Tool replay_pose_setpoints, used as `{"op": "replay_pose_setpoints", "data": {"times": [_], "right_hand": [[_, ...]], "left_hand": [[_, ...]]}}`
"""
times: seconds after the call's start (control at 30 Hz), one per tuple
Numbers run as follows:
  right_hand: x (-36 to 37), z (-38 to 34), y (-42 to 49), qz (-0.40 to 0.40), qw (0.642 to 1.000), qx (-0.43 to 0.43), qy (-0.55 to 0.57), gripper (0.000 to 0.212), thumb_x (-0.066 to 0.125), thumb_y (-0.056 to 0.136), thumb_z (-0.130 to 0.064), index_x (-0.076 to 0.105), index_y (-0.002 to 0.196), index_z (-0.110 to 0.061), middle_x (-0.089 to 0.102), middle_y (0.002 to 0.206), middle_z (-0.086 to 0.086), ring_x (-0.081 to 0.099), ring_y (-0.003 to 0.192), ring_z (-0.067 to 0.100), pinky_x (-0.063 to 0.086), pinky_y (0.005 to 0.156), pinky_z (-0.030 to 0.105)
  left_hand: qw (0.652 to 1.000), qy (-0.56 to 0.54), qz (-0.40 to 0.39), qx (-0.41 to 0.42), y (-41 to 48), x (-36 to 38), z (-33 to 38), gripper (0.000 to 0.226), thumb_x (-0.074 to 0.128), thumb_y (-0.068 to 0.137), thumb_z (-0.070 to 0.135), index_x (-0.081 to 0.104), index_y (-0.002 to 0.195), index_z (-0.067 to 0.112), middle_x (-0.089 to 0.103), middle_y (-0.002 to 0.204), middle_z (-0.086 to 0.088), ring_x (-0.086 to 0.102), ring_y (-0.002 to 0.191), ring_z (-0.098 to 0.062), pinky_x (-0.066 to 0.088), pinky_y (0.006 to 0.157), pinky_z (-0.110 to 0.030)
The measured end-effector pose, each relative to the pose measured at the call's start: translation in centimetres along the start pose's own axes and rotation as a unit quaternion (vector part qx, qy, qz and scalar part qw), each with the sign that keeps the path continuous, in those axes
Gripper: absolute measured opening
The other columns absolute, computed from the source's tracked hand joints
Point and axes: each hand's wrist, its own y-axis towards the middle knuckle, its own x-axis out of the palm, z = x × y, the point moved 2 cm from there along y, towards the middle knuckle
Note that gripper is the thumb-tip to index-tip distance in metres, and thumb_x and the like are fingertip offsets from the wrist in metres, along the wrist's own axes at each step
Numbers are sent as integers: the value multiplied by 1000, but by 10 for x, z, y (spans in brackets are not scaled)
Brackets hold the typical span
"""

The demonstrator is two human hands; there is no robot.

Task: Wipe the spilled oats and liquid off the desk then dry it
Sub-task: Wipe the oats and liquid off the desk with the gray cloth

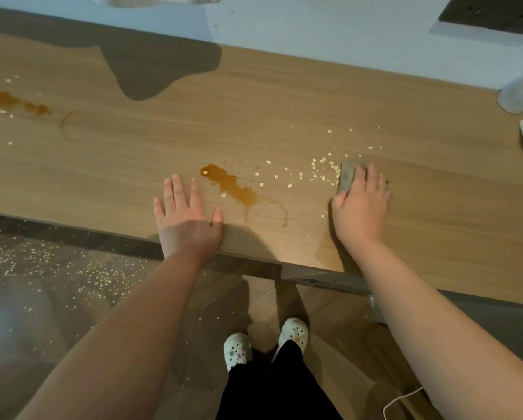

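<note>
Head view shows the right hand pressing a grey sponge onto the wooden desk, fingers laid across its top and thumb at its near corner. Scattered oats lie just left of the sponge. Further left is a puddle of brown liquid. Beyond it the left hand rests flat at the desk's front edge, fingers spread, holding nothing. A second brown spill sits at the far left. More oats speckle the floor.
</note>
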Motion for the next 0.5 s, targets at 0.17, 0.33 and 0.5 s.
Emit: {"op": "replay_pose_setpoints", "data": {"times": [0.17, 0.33, 0.5], "right_hand": [[-9, 37, 9, 33, 993, 115, 12, 57, 44, 93, -21, 33, 148, -6, 26, 157, 18, 22, 144, 37, 17, 119, 54], [-1, -3, -1, -3, 1000, 8, 6, 59, 44, 92, -20, 33, 148, -6, 26, 157, 17, 21, 145, 37, 14, 119, 51], [-15, 49, -4, -15, 999, -29, 0, 56, 43, 94, -18, 33, 148, -7, 27, 157, 16, 22, 146, 34, 15, 121, 52]], "left_hand": [[1000, 2, 2, 2, 0, 0, 0, 74, 25, 97, 53, 6, 156, 14, -1, 163, -16, -1, 150, -31, 5, 120, -49], [1000, -4, -2, -2, 0, 0, 0, 74, 27, 96, 52, 6, 156, 15, -2, 163, -16, -2, 150, -30, 4, 120, -48], [1000, -11, -2, 2, 0, 0, 0, 74, 26, 97, 52, 6, 156, 14, -2, 163, -17, -2, 150, -31, 4, 120, -49]]}}
